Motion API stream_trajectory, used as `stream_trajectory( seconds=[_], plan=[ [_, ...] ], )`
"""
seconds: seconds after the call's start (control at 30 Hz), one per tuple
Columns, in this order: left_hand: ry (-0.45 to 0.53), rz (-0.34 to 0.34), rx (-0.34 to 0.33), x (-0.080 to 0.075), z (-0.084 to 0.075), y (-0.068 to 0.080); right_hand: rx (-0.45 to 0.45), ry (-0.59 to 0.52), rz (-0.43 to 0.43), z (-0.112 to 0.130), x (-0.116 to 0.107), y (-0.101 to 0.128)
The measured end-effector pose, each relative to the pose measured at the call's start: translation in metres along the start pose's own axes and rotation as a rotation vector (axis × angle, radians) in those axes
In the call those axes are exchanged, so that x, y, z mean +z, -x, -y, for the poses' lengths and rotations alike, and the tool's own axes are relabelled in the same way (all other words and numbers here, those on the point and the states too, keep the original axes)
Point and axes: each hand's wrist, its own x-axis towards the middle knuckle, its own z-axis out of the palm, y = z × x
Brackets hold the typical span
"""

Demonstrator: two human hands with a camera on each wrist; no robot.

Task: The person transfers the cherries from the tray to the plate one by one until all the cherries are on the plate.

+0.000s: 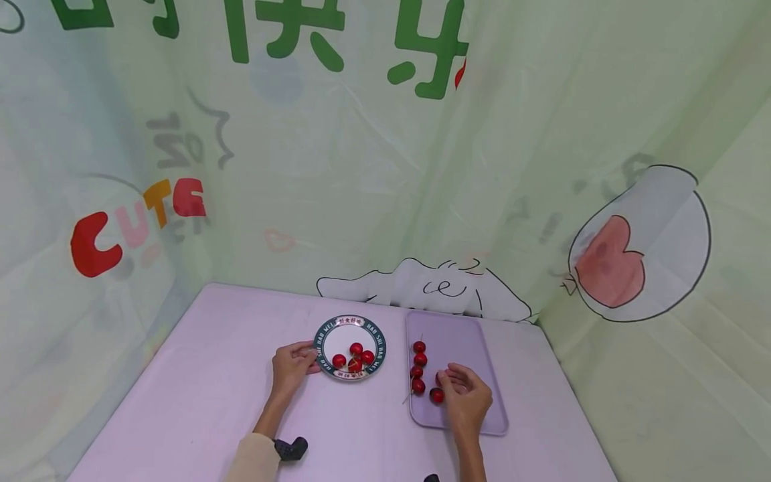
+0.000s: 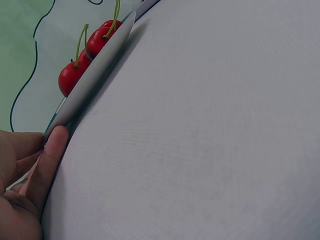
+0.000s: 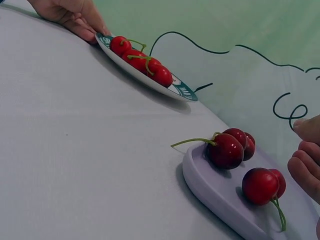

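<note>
A round plate [image 1: 380, 348] with a green lettered rim holds several red cherries [image 1: 356, 349]. My left hand [image 1: 294, 365] grips the plate's left rim; in the left wrist view a finger [image 2: 52, 150] lies against the plate's edge [image 2: 95, 75], with the cherries [image 2: 72, 77] behind it. To the right lies a lilac tray [image 1: 482, 375] with several stemmed cherries [image 1: 418, 367] in a row. On that tray rests my right hand [image 1: 465, 395], fingers loosely curled, beside two more cherries [image 3: 261, 185] without touching them. Its fingers [image 3: 302, 167] hold nothing.
The table [image 1: 199, 375] is covered in a pale lilac cloth. A green printed curtain [image 1: 385, 167] closes off the back and both sides. The left hand [image 3: 70, 15] and the plate [image 3: 175, 90] also show in the right wrist view.
</note>
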Motion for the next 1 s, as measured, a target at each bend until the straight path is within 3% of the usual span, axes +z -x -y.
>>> stream_trajectory(
  seconds=[0.57,1.0],
  plan=[
    [0.001,0.002,0.004,-0.001,-0.006,0.005,0.058,-0.04,-0.067,-0.016,-0.021,-0.004],
    [-0.001,0.005,-0.017,0.0,-0.004,0.003,0.09,0.032,-0.064,-0.02,-0.029,-0.002]
  ],
)
